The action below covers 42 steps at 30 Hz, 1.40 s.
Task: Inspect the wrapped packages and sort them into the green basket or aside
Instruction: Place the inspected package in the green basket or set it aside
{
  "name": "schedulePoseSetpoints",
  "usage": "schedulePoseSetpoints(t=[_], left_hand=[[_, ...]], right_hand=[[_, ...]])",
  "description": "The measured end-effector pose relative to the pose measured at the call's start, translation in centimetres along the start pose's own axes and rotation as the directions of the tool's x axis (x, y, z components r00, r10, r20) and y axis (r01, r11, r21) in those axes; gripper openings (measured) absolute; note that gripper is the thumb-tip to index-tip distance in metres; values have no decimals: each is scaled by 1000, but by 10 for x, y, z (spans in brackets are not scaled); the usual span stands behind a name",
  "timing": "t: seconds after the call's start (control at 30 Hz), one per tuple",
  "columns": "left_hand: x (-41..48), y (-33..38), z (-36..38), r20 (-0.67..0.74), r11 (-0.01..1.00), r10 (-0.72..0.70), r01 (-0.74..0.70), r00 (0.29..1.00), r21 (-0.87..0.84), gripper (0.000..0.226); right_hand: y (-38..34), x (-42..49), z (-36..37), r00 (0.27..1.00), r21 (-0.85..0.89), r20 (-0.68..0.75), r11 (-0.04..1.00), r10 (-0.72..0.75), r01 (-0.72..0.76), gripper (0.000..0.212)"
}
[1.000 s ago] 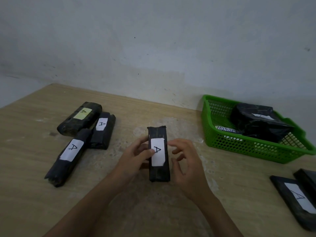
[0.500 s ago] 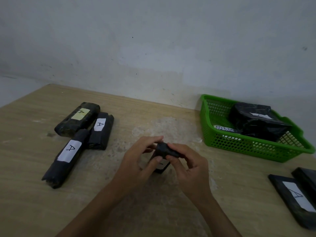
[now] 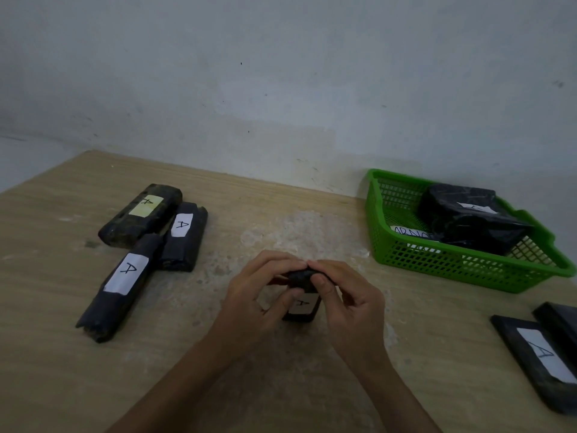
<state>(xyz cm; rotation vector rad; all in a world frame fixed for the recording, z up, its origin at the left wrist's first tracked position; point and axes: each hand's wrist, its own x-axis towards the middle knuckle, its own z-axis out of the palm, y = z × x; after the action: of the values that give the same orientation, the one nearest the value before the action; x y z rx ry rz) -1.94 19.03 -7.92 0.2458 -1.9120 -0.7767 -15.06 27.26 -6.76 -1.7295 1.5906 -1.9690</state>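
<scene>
Gripping the black package (image 3: 299, 278) (label A (image 3: 302, 304) showing) by its top, left hand (image 3: 253, 295) and right hand (image 3: 352, 310) touch fingertips.

I see a pale wood-grain bench (image 3: 56, 370) against the wall, with a worn whitish patch (image 3: 296, 235) mid-surface. On its left lie three dark wrapped packages: a yellow-labelled package (image 3: 140, 215) farthest back, a short package (image 3: 184, 237) just beside it and a long package (image 3: 120, 284) nearest me, touching the short one. The green basket (image 3: 437, 264) sits far right. Two flat packages (image 3: 537, 360) lie at the right edge. Whether the upright package (image 3: 301, 307) rests on the bench, I cannot tell.
</scene>
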Motion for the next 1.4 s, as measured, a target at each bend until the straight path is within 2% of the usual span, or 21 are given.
schedulePoseSetpoints(t=[0.1, 0.23, 0.37, 0.47, 0.6, 0.7, 0.73, 0.83, 0.97, 1.17, 1.4], left_hand=[[-2, -2, 0, 47, 999, -10, 7, 999, 54, 45], [-3, -1, 3, 0, 996, -85, 85, 996, 29, 39], [-3, -2, 3, -117, 955, -290, 279, 950, -101, 32], [-2, 0, 6, -143, 900, -409, 373, 901, -225, 32], [1, 4, 21, -39, 859, -471, 448, 881, -247, 47], [0, 2, 40, 111, 861, -499, 506, 859, -50, 54], [-3, -1, 44, 164, 876, -481, 477, 861, 65, 51], [-8, -14, 50, 318, 903, -356, 236, 879, 359, 41], [2, -24, 64, 390, 864, -346, 127, 853, 488, 47], [10, -25, 93, 398, 797, -345, 41, 850, 603, 55], [7, -26, 96, 380, 785, -356, 53, 854, 617, 50]], right_hand=[[-1, 1, 1, 1000, 20, -14, 1000, 24, -24, 19], [-1, 0, 2, 998, -1, 2, 998, 61, -61, 29], [0, -5, 3, 994, -321, 111, 946, -16, 51, 50], [2, -10, 4, 976, -504, 216, 858, 19, 95, 63], [1, -12, -7, 983, -607, 185, 787, 5, 110, 57], [6, -10, -39, 997, -689, 60, 725, 47, 7, 54], [9, -11, -54, 998, -736, 15, 677, 66, -34, 54], [21, -16, -105, 985, -860, -116, 483, 128, -164, 50], [42, -28, -158, 889, -856, -339, 291, 308, -427, 45], [41, -33, -175, 796, -780, -514, 212, 320, -589, 41], [37, -34, -181, 682, -725, -568, 113, 461, -680, 32]])
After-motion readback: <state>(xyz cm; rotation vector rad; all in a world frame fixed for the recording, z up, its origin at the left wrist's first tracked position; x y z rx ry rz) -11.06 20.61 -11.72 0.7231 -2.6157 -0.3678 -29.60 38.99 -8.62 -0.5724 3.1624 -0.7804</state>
